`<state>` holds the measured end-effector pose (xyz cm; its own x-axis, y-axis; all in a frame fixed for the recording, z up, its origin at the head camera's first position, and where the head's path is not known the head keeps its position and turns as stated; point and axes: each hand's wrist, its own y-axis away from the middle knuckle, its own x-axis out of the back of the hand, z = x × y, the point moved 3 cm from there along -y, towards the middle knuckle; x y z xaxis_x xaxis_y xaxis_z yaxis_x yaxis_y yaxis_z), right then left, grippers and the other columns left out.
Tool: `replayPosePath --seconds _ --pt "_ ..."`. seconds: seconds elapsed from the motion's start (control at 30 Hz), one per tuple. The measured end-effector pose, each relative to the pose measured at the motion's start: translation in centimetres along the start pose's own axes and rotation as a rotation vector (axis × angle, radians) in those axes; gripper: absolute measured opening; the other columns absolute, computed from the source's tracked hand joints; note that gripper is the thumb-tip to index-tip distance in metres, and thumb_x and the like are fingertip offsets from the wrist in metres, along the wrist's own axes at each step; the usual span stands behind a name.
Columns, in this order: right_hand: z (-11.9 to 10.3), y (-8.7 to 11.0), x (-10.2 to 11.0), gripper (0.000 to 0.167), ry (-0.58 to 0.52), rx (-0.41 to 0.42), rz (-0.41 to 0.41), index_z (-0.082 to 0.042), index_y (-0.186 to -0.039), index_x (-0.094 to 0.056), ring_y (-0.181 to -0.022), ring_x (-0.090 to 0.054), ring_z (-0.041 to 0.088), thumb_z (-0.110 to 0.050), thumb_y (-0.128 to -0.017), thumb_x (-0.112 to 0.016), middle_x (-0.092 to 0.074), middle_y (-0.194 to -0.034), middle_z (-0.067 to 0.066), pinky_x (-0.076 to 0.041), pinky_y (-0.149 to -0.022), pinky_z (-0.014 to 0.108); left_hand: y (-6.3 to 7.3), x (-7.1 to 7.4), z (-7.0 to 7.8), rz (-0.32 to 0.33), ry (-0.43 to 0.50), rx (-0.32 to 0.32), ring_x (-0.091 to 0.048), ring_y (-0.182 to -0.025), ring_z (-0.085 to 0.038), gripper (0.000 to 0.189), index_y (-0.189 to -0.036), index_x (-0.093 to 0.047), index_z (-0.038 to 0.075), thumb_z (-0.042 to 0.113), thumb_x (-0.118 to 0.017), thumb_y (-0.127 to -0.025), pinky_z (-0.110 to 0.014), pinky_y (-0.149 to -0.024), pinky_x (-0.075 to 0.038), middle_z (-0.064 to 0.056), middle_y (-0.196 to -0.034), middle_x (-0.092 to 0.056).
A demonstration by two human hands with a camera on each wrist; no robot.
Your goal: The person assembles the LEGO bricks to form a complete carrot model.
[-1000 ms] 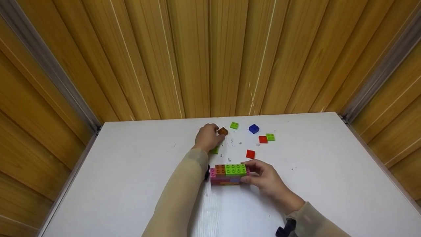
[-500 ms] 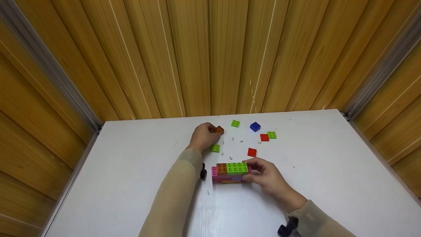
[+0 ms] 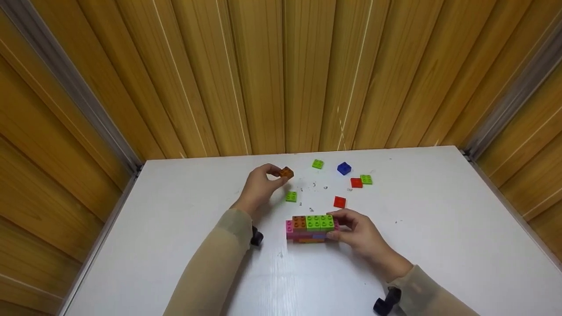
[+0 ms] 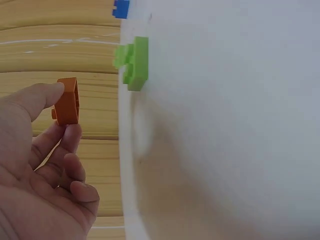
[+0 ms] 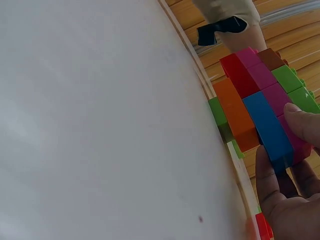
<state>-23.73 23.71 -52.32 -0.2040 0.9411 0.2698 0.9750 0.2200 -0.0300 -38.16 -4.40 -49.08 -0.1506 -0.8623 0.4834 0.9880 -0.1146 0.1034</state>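
Note:
My left hand (image 3: 260,186) pinches an orange-brown building brick (image 3: 286,173) between thumb and fingertips. In the left wrist view the brick (image 4: 67,101) shows its hollow underside, raised off the white table. My right hand (image 3: 358,228) grips the right end of a block of joined building bricks (image 3: 312,223), thumb on the near side. Two light green bricks and an orange-brown one top this block, with pink at both ends. The right wrist view shows its lower courses: pink, red, a blue brick (image 5: 270,132) and an orange brick (image 5: 235,115).
Loose on the white table (image 3: 210,188) lie a green brick (image 3: 291,196) between the hands, another green brick (image 3: 317,164) at the back, a blue brick (image 3: 344,168), a red brick (image 3: 356,182) against a green one (image 3: 366,179), and a red brick (image 3: 339,202) behind the block.
My left hand has drawn left with the orange-brown brick, uncovering the green brick beneath the wrist. My right hand keeps its grip on the block.

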Motion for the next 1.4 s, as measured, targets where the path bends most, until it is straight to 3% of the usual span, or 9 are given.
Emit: replayPosePath --seconds 0.17,0.47,0.7,0.93,1.2,1.4 --pt "0.2 -0.1 0.0 0.046 0.007 -0.010 -0.002 -0.007 -0.139 -0.074 -0.125 -0.071 0.022 -0.007 -0.096 -0.089 -0.077 -0.141 0.016 -0.057 -0.107 0.022 3.0 1.0 -0.3 -0.020 0.040 -0.039 -0.060 -0.128 -0.029 0.028 -0.127 -0.078 0.024 0.036 -0.085 -0.103 -0.049 -0.115 -0.050 0.001 -0.133 -0.074" --pt "0.1 -0.2 0.0 0.046 0.035 0.017 -0.003 -0.003 -0.140 -0.073 -0.121 -0.071 0.018 -0.008 -0.096 -0.088 -0.076 -0.139 0.018 -0.058 -0.104 0.020 7.6 1.7 0.5 -0.067 0.010 -0.234 -0.061 -0.111 -0.033 0.030 -0.127 -0.079 0.020 0.034 -0.086 -0.101 -0.040 -0.092 -0.048 -0.005 -0.126 -0.076" --pt "0.2 -0.1 0.0 0.046 0.042 0.007 -0.011 -0.007 -0.141 -0.073 -0.124 -0.071 0.014 -0.010 -0.098 -0.088 -0.076 -0.141 0.014 -0.055 -0.109 0.019 10.5 1.5 1.6 -0.102 0.023 -0.291 -0.059 -0.111 -0.030 0.032 -0.128 -0.079 0.020 0.035 -0.086 -0.101 -0.039 -0.090 -0.048 -0.004 -0.125 -0.076" --pt "0.1 -0.2 0.1 0.045 0.050 0.023 -0.015 -0.007 -0.140 -0.073 -0.124 -0.071 0.016 -0.011 -0.098 -0.088 -0.076 -0.141 0.016 -0.056 -0.107 0.020 11.9 1.5 2.0 -0.149 0.001 -0.335 -0.060 -0.113 -0.031 0.030 -0.126 -0.078 0.021 0.034 -0.087 -0.100 -0.040 -0.093 -0.050 -0.001 -0.124 -0.075" --pt "0.1 -0.1 0.2 0.045 0.039 0.015 -0.016 -0.007 -0.140 -0.073 -0.125 -0.071 0.014 -0.009 -0.098 -0.087 -0.076 -0.140 0.015 -0.054 -0.111 0.018 11.9 0.4 1.2 -0.188 -0.041 -0.349 -0.058 -0.106 -0.019 0.028 -0.124 -0.079 0.022 0.034 -0.087 -0.100 -0.036 -0.091 -0.049 0.008 -0.123 -0.078" --pt "0.1 -0.2 0.0 0.045 0.043 0.030 -0.009 -0.004 -0.139 -0.073 -0.121 -0.071 0.010 -0.009 -0.097 -0.088 -0.077 -0.138 0.016 -0.053 -0.111 0.020 11.9 -0.5 1.0 -0.216 -0.052 -0.361 -0.061 -0.108 -0.021 0.028 -0.127 -0.079 0.022 0.031 -0.085 -0.102 -0.033 -0.091 -0.049 0.007 -0.124 -0.077"
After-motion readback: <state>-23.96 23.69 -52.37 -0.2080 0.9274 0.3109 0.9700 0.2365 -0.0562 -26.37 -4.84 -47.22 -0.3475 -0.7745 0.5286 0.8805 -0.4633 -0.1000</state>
